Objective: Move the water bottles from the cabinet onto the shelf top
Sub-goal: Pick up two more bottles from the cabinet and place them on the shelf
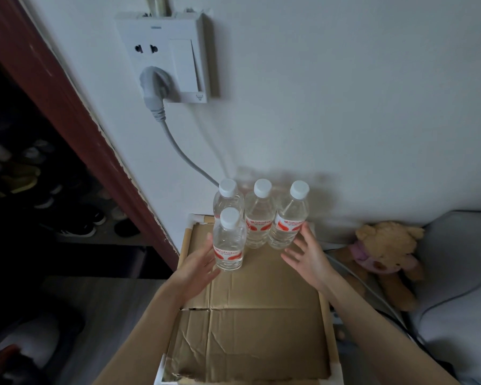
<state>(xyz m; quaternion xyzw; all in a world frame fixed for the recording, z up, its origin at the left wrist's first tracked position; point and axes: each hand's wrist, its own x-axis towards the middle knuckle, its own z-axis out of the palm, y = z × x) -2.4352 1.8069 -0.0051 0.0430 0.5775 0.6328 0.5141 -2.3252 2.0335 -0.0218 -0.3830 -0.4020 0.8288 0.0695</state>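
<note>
four clear plastic water bottles with white caps and red-and-white "wahaha" labels stand on the cardboard-covered shelf top point(261, 315): three in a back row point(259, 215) by the white wall, one in front point(229, 241). the left hand point(197, 266), fingers spread, touches the front bottle; the right hand point(307, 255) hovers wide, fingertips near the right-most bottle point(289, 218).

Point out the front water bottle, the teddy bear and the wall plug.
front water bottle point(228, 245): head view, on its clear body.
teddy bear point(386, 240): head view, on its head.
wall plug point(152, 84): head view, on its grey body.
</note>
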